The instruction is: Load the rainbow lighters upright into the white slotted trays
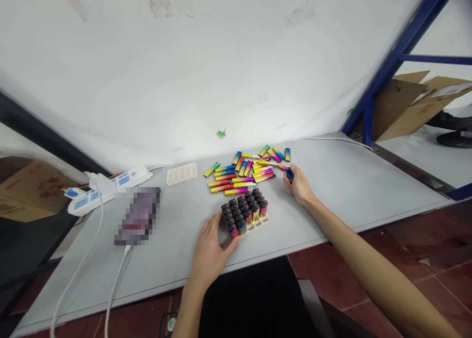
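A cream slotted tray (262, 222) stands near the table's front edge. Upright lighters (246, 208) with black tops and shiny coloured bodies fill most of it, and a few slots at its front right show bare. My left hand (210, 249) grips the tray's left side, fingers behind and thumb at the front corner. To the right of the pile, my right hand (299, 186) is closed around a dark blue lighter (289, 174), partly hidden by the fingers. Behind the tray lie many loose lighters (236, 176) in rainbow metallic colours, mostly on their sides.
Another cream slotted tray (182, 173) lies back left. A pixelated phone-like object (138, 216) with a white cable rests on the grey table (368, 181). Beside it is a white power strip (110, 188). A white wall and a blue metal frame (367, 122) bound the table.
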Tool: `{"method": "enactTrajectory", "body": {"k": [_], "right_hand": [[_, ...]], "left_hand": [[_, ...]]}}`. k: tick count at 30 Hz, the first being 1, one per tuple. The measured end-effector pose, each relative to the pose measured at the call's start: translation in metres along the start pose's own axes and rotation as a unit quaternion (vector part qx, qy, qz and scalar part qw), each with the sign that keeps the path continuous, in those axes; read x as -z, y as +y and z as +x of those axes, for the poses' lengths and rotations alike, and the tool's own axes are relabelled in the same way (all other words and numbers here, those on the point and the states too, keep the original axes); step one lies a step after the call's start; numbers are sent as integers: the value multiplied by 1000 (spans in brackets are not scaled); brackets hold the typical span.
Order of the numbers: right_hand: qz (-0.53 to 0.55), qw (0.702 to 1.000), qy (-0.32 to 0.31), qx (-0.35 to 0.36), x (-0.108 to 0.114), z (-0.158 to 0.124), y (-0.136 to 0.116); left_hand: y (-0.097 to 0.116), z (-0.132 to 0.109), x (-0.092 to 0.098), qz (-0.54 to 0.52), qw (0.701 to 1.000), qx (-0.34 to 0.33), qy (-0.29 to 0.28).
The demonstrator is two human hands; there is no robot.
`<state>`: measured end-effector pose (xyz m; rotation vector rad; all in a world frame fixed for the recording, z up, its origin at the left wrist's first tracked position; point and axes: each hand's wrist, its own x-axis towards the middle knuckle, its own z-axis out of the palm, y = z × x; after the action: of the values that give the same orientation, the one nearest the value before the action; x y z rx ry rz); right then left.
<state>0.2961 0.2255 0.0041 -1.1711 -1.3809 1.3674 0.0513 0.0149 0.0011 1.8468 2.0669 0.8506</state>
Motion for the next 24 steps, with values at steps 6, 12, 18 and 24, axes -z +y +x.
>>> {"method": "enactTrajectory", "body": {"k": [6, 12, 18, 24], "right_hand": [[22, 999, 15, 22, -5, -10, -2], [-133, 980, 105, 107, -4, -42, -2], [-209, 960, 33, 184, -8, -93, -28], [-146, 981, -46, 117, -36, -134, -33]], "left_hand": [[-1, 0, -1, -3, 1000, -6, 6], [-2, 1, -1, -22, 999, -22, 12], [-1, 0, 0, -31, 999, -26, 2], [-2, 0, -1, -41, 999, -31, 5]]}}
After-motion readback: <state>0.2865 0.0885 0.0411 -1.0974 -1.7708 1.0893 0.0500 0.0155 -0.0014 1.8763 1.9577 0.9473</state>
